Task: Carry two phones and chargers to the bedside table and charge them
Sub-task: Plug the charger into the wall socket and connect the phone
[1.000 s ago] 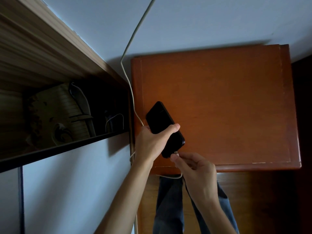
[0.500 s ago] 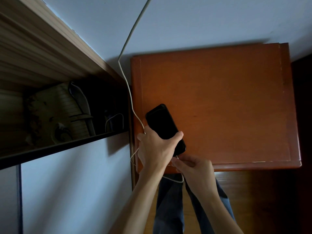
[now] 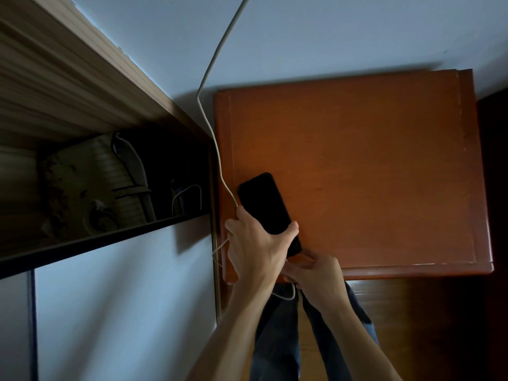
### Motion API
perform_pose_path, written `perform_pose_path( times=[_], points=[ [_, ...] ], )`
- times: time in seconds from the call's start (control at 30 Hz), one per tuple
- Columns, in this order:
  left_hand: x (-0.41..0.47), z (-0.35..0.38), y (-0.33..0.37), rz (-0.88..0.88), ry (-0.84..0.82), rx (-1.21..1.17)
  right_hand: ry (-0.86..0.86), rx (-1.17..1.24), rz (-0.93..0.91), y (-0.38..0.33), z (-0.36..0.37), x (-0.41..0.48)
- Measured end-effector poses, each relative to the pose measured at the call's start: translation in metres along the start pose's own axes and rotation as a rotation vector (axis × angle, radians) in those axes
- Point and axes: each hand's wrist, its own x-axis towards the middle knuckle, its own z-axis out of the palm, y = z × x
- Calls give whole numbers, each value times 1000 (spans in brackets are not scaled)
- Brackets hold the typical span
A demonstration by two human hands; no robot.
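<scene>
Free bedside table (image 3: 371,160) rightward; cable (image 3: 217,152), shelf (image 3: 110,239) leftward.

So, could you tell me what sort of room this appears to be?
Most likely a bedroom corner: a reddish wooden bedside table against a pale wall, a white charging cable hanging down beside it, and a black phone gripped over it in the left hand.

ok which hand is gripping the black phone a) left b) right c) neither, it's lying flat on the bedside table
a: the left hand curls fingers and thumb round the black phone, while the right hand holds the white cable at its lower end.
</scene>
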Motion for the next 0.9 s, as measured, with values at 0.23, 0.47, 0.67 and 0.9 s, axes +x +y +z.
perform_pose_path(
  times=[0.23,0.47,0.67,0.9],
  points=[
    [-1,10,-6,57,72,88,73,-134,-92,3,7,8],
    [1,17,-18,124,111,229,195,-408,-207,-2,22,16],
    [0,21,-17,145,128,263,283,-606,-211,-1,27,6],
    [0,12,-16,148,-9,332,266,-654,-158,-30,2,-14]
  ],
)
